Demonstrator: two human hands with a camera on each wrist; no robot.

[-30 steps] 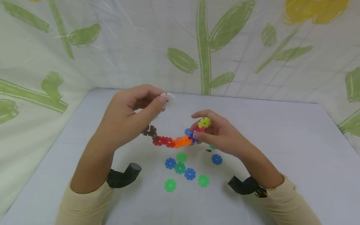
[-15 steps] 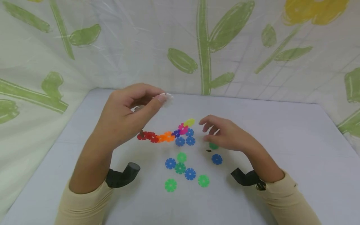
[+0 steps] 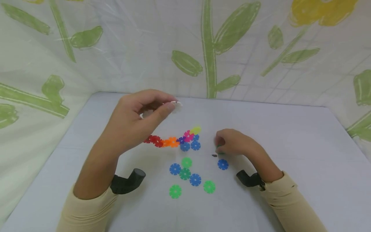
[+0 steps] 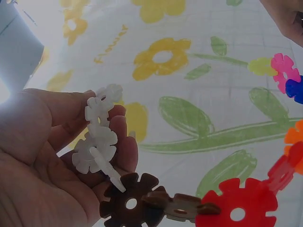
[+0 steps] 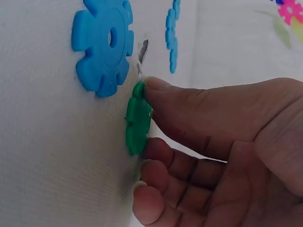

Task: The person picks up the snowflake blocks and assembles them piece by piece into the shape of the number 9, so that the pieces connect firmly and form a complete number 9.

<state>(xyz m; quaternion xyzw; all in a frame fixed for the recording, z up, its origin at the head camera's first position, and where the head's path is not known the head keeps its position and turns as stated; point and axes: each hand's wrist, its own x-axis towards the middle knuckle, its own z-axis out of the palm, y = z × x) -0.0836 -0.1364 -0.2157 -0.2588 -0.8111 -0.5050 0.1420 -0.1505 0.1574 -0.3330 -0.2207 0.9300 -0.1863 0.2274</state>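
My left hand [image 3: 134, 124] is raised and pinches the white end [image 4: 97, 146] of a chain of slotted snowflake discs between thumb and fingers. From there the chain runs through brown discs [image 4: 131, 204], red discs [image 4: 236, 208], orange discs [image 3: 173, 142], purple, pink and a yellow disc [image 3: 196, 130] at its far end. In the left wrist view the white pieces lie against the curled fingers. Lower down, at the tabletop, my right hand [image 3: 236, 142] pinches a green snowflake disc [image 5: 138, 120] by its edges with thumb and fingertips. In the head view that disc is mostly hidden.
Loose blue and green snowflake discs lie mid-table, among them a blue disc [image 3: 223, 164] and a light green disc [image 3: 209, 187]. A small dark mark [image 3: 214, 155] shows near the right hand. A white curtain [image 3: 136, 48] with painted flowers hangs behind the table.
The right hand has let go of the chain, moved right and down, and taken hold of the green disc. The chain's coloured part has swung left, still hanging from the left hand.
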